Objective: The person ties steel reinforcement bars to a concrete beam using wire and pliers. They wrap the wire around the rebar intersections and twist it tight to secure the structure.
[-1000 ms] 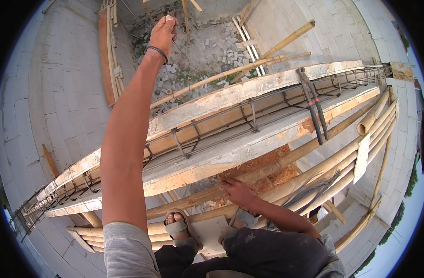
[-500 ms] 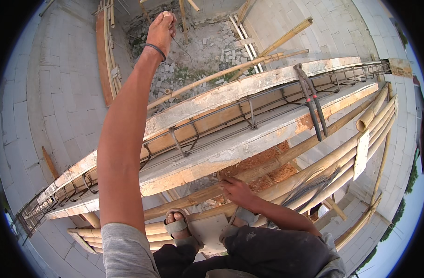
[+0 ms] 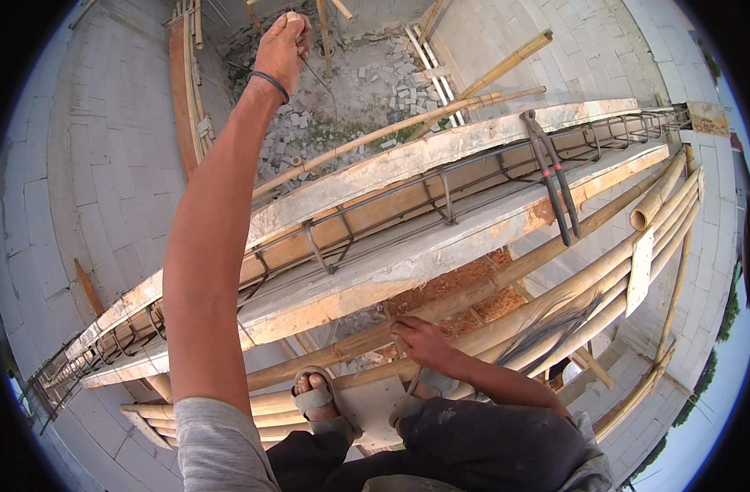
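My left hand (image 3: 283,51) is raised at the far end of my outstretched arm, fingers closed. A thin dark wire (image 3: 318,79) trails from it over the rubble below. My right hand (image 3: 424,341) is low, in front of my right knee and near a bamboo pole. Its fingers are pinched together, and what they hold, if anything, is too small to make out. Between the hands runs a long formwork trough (image 3: 375,289) of boards with a steel rebar cage (image 3: 447,199) inside. Pincers (image 3: 549,176) with dark handles lie across it at the right.
My sandalled feet (image 3: 316,398) stand on a board (image 3: 373,410) over bamboo poles (image 3: 637,283). A bundle of loose dark wires (image 3: 547,328) lies on the poles at right. Far below is a rubble-strewn floor (image 3: 367,90) between block walls (image 3: 104,123). A bamboo brace (image 3: 506,66) slants up beyond the trough.
My left hand has shifted slightly left and turned a little, the forearm moving left with it. The trailing wire has shifted too. My right hand is almost where it was.
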### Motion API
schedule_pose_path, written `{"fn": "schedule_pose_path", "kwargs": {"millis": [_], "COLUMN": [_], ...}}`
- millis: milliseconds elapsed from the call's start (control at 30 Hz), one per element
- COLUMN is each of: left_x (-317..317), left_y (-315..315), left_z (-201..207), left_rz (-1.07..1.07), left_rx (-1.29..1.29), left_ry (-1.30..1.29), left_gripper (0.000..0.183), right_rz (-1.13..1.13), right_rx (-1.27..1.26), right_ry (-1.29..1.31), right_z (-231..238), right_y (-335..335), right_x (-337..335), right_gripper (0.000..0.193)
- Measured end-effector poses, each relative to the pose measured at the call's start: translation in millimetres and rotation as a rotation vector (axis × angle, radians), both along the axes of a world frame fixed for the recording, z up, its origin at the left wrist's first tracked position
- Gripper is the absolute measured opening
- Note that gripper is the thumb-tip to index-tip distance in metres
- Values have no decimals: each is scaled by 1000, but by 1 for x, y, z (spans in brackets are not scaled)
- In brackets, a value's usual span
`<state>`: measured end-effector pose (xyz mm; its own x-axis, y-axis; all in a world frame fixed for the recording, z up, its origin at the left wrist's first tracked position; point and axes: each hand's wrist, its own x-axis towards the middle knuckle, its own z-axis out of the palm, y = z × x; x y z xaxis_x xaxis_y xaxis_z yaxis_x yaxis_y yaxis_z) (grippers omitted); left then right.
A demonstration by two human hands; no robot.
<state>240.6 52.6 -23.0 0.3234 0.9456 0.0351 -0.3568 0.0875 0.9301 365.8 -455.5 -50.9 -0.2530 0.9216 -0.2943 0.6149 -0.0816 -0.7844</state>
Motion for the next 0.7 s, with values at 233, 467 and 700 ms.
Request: {"fn": "schedule_pose_path", "kwargs": {"millis": [233,467,700], "left_x": [0,0,1], "left_y": [-3,-17,-81], "left_z": [5,32,71], "left_rz": [-11,-104,-228], "left_rx": [8,21,54], "left_ry": [-13,-34,57], "left_gripper": [19,21,23], "right_rz": [1,35,19], "right_rx": [17,24,6], "right_ry": [-7,-20,-12], "right_z": [2,27,50], "right_y": [-3,-6,-6], "right_x": [0,0,4], "right_gripper": [23,22,24]}}
